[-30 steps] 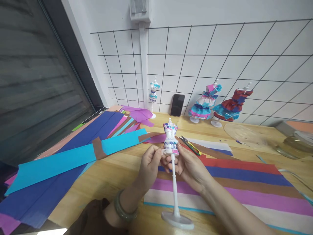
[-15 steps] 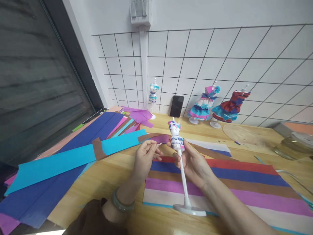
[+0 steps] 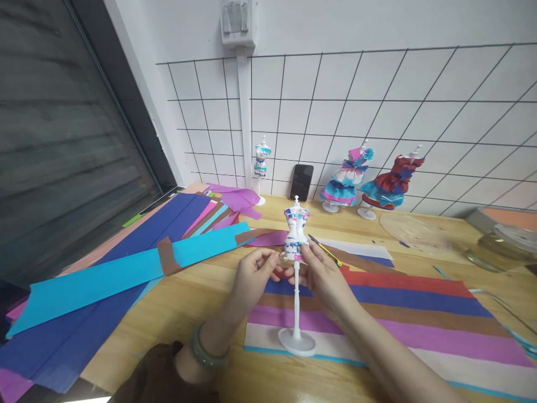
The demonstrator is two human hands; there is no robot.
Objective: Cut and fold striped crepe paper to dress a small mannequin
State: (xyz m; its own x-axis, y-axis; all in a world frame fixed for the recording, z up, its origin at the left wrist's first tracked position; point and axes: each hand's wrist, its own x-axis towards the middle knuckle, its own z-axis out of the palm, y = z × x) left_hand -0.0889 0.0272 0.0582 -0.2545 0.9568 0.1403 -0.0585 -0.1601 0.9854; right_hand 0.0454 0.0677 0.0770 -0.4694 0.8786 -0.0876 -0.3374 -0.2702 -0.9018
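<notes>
A small white dress-form mannequin (image 3: 297,229) stands almost upright on a thin stem with a round base. Bits of pink, blue and turquoise paper cover its bust and hips, and criss-cross lacing marks its middle. My right hand (image 3: 325,274) grips the hip from the right, thumb in front. At the lower left edge of the hip, my left hand (image 3: 255,277) is closed in a pinch; what lies between its fingertips is too small to make out. Beneath both hands are crepe paper strips (image 3: 390,302) in red, blue, brown, purple and white.
Blue crepe sheets (image 3: 104,280) and a long turquoise strip (image 3: 104,274) lie at left. A slim yellow-and-black tool (image 3: 327,251) is behind my right hand. Along the wall are a phone (image 3: 302,182) and three other mannequins (image 3: 260,162). A glass container (image 3: 503,249) stands at right.
The mannequin has turned and straightened from a tilt, its base shifting left. My left hand, which held a small whitish piece apart from it, has moved right to its hip.
</notes>
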